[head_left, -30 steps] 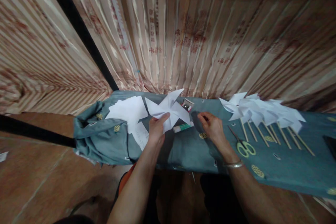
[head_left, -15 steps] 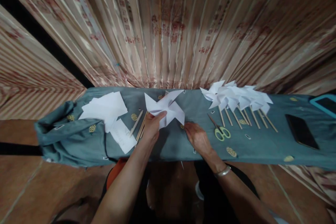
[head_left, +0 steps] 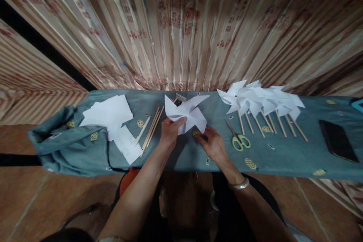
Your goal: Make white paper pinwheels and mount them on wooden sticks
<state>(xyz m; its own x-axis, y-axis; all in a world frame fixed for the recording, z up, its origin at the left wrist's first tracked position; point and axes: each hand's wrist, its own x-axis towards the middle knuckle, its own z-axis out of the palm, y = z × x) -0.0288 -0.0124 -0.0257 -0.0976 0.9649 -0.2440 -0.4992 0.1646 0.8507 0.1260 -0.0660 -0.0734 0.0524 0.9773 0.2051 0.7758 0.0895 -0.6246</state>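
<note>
My left hand (head_left: 170, 132) is closed on a white paper pinwheel head (head_left: 187, 115), its thumb pressed near the centre where the folded points meet. No stick shows on this pinwheel. Close to its lower right blade, my right hand (head_left: 213, 144) has its fingers curled together; whether they touch the blade or pinch something small cannot be made out. Left of my left hand lie several thin wooden sticks (head_left: 153, 128) and a white pencil-like rod (head_left: 142, 130). Green-handled scissors (head_left: 240, 141) rest to the right of my right hand.
Several finished pinwheels on sticks (head_left: 261, 100) overlap at the back right. A black phone (head_left: 338, 140) lies farther right. White paper sheets (head_left: 109, 111) and a written-on slip (head_left: 127, 145) are on the left. Small items (head_left: 179, 99) sit partly hidden behind the pinwheel. A patterned curtain (head_left: 181, 45) hangs behind.
The view has shifted a little. My left hand has moved right with the pinwheel, baring the sticks beside it. My right hand stays by the lower right blade.
</note>
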